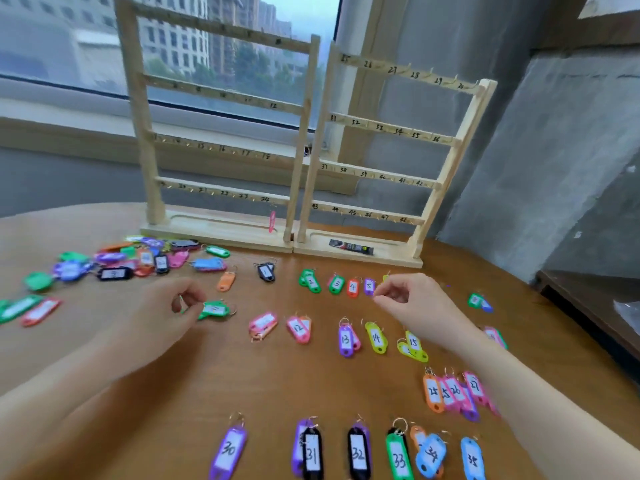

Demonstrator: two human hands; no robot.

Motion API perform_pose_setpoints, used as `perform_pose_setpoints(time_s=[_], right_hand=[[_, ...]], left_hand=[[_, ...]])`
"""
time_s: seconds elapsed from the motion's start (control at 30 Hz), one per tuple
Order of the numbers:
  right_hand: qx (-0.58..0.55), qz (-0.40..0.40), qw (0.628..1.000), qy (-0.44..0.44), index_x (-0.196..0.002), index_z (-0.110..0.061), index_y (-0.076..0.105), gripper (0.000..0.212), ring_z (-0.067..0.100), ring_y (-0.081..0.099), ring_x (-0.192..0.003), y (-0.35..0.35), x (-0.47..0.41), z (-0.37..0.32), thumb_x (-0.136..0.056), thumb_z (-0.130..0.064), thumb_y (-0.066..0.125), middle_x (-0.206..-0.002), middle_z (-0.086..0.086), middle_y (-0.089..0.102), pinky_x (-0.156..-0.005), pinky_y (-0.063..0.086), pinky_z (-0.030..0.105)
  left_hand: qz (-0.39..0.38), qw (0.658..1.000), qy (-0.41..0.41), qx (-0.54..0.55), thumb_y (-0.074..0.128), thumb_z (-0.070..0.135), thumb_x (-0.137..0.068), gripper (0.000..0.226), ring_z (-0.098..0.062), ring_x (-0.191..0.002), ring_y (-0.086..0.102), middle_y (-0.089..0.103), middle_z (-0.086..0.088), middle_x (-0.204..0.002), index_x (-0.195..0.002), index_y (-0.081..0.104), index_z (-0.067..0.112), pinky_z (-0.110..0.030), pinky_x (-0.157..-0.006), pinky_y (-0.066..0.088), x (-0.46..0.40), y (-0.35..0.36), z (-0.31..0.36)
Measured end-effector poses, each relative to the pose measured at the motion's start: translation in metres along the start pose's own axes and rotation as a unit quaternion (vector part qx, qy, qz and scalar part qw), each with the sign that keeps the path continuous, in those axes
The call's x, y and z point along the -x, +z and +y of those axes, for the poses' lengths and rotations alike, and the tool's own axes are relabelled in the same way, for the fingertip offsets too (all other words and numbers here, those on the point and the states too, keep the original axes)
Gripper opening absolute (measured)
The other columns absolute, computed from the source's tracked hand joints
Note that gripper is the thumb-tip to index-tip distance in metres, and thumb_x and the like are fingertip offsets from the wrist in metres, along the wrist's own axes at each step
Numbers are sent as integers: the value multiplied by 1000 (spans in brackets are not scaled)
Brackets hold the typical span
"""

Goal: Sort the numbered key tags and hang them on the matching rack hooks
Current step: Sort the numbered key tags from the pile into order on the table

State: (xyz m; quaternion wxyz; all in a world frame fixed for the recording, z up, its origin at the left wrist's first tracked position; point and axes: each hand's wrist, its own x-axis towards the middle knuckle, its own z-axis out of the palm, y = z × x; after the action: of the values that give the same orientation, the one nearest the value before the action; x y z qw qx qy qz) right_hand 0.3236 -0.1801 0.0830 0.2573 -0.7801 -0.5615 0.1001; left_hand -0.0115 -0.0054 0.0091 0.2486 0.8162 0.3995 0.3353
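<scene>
On the table, tags "30" to "35"; left hand pinching a green tag, right hand curled, contents unclear.

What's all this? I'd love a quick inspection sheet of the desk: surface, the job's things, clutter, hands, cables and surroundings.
Surface: brown wooden table, rounded far edge.
Job's things: two wooden racks, left rack and right rack, with numbered hooks; one pink tag hangs near hook 24. Sorted tags lie in rows, such as tag 13 and tag 32. Unsorted pile at far left.
Clutter: small dark packet on the right rack's base.
Hands: left hand pinches a green tag; right hand has curled fingers near tag 5, hold unclear.
Cables: nothing seen.
Surroundings: window onto buildings, grey concrete wall on the right.
</scene>
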Motion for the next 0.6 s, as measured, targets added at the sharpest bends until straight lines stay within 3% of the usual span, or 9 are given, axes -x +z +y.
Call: perform_pose_setpoints(time_s=[0.1,0.23,0.37,0.47,0.6], right_hand=[[2,-18,999,-29,-83,-24,75,12,-10,54,-61,26,-22,-25,-93,-23,69,-63,-17,61,-59,38,12],[12,-49,996,-78,-89,-22,76,10,-8,57,-70,61,-54,-69,-94,-23,68,-73,-17,64,-65,42,14],[35,-96,986,-130,-100,-20,77,13,0,57,-74,95,-77,-106,-96,-20,65,-82,-15,64,-64,43,9],[54,-122,979,-157,-109,-21,76,19,2,58,-77,116,-91,-119,-96,-20,63,-87,-11,67,-71,45,14],[46,-128,980,-143,-123,-26,69,28,9,59,-78,135,-108,-131,-95,-26,64,-83,-11,65,-80,52,32]], left_hand=[[29,999,8,-24,73,-6,-80,47,-1,-69,51,60,10,-72,-76,58,38,-16,-61,37,-10,-12,-19],[46,997,-27,-55,71,3,-84,36,-2,-70,51,61,13,-79,-80,58,37,-13,-63,35,-27,-15,-37],[46,993,-6,-106,61,9,-92,22,-18,-99,55,61,2,-108,-108,68,22,-36,-89,49,-49,-5,-36],[-5,981,51,-190,56,15,-94,39,-23,-118,46,54,-1,-125,-132,59,23,-42,-104,40,-58,-2,-42],[-6,971,45,-233,50,32,-100,50,-22,-133,35,44,5,-146,-150,42,27,-44,-114,24,-62,2,-55]])
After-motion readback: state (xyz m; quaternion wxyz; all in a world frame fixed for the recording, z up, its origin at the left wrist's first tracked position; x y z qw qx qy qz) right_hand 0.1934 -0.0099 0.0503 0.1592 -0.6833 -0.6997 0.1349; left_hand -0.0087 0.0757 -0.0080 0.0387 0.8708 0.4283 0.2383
